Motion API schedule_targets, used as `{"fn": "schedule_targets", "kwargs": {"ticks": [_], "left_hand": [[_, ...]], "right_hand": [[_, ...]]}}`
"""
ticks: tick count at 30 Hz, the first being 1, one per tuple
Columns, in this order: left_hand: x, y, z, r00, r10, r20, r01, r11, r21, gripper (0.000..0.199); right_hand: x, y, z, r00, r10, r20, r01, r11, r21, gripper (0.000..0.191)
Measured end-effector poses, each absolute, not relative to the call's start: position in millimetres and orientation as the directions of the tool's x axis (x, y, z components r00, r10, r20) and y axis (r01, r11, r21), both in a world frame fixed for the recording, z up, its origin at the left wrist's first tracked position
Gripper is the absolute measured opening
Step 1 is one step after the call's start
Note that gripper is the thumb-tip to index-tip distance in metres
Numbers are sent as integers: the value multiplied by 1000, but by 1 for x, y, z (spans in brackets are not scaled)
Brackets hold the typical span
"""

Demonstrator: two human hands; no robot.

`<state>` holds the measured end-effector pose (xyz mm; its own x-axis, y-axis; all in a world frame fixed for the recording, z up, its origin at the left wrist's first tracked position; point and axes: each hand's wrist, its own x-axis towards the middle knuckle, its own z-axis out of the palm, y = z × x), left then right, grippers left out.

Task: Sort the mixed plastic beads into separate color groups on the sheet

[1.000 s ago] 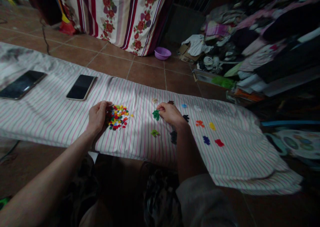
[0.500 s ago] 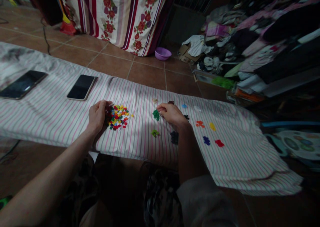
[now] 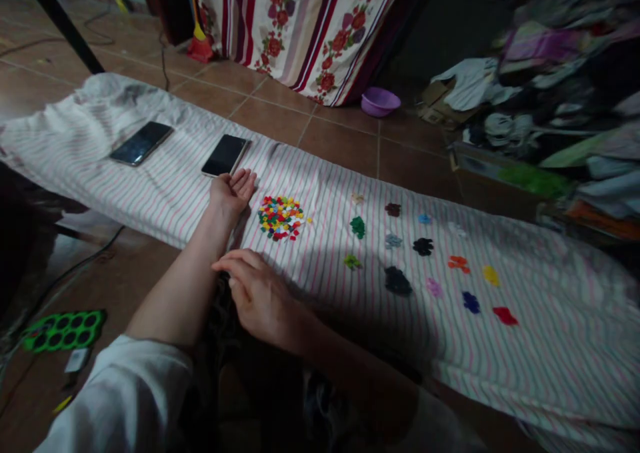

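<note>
My left hand (image 3: 234,190) is turned palm up just left of a mixed pile of small coloured plastic pieces (image 3: 281,218); its fingers are loosely curled and apart, with nothing visible in them. My right hand (image 3: 263,296) reaches across to my left forearm, fingertips at or touching the skin, fingers stretched and apparently holding nothing. Sorted by colour, little heaps lie to the right: dark green pieces (image 3: 357,227), light green pieces (image 3: 353,261), dark grey pieces (image 3: 397,281), black pieces (image 3: 423,246), orange pieces (image 3: 459,264), yellow pieces (image 3: 491,275) and red pieces (image 3: 505,316), among several others.
Two phones, a nearer one (image 3: 225,156) and a farther one (image 3: 142,143), lie on the striped cloth (image 3: 320,173). Beyond it on the tiled floor stand a purple basin (image 3: 381,102) and a red broom (image 3: 200,48). Clothes and shoes (image 3: 507,128) are heaped at right.
My right hand has left the dark green heap and come back left to my left forearm. My left hand has moved off the mixed pile and turned palm up. The view has swung left.
</note>
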<state>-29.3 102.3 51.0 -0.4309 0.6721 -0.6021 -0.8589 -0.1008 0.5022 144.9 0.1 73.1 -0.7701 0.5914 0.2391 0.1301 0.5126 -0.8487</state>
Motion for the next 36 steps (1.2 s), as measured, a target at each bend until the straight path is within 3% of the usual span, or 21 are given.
{"fn": "schedule_targets", "kwargs": {"ticks": [4, 8, 12, 15, 18, 23, 27, 30, 33, 36], "left_hand": [[-41, 104, 47, -356, 671, -650, -926, -160, 343, 34], [-48, 103, 47, -309, 689, -656, -949, -181, 256, 36], [-52, 100, 45, -273, 732, -624, -961, -176, 213, 38], [-49, 99, 42, -290, 737, -611, -956, -200, 213, 37], [-42, 99, 40, -342, 746, -571, -938, -233, 257, 34], [-42, 96, 40, -369, 728, -578, -917, -183, 354, 34], [-42, 93, 41, -381, 730, -567, -903, -163, 397, 31], [-30, 92, 41, -435, 726, -533, -866, -174, 468, 25], [-10, 89, 39, -524, 723, -450, -767, -172, 618, 17], [10, 83, 33, -598, 735, -320, -600, -146, 787, 10]], "right_hand": [[144, -55, 78, -808, 565, 166, 151, 471, -869, 42], [155, -94, 88, -854, 509, 107, 159, 451, -878, 48], [156, -97, 83, -801, 598, 19, 233, 342, -910, 48], [150, -78, 74, -724, 681, 111, 183, 344, -921, 52], [148, -71, 69, -715, 678, 171, 141, 380, -914, 56], [159, -105, 73, -731, 682, 26, 256, 309, -916, 57], [160, -91, 73, -837, 544, 58, 171, 361, -917, 38], [155, -33, 72, -742, 654, 146, 168, 392, -905, 33], [158, 36, 70, -518, 834, 192, 340, 407, -848, 32], [172, 85, 65, -405, 888, 217, 591, 435, -679, 25]]}}
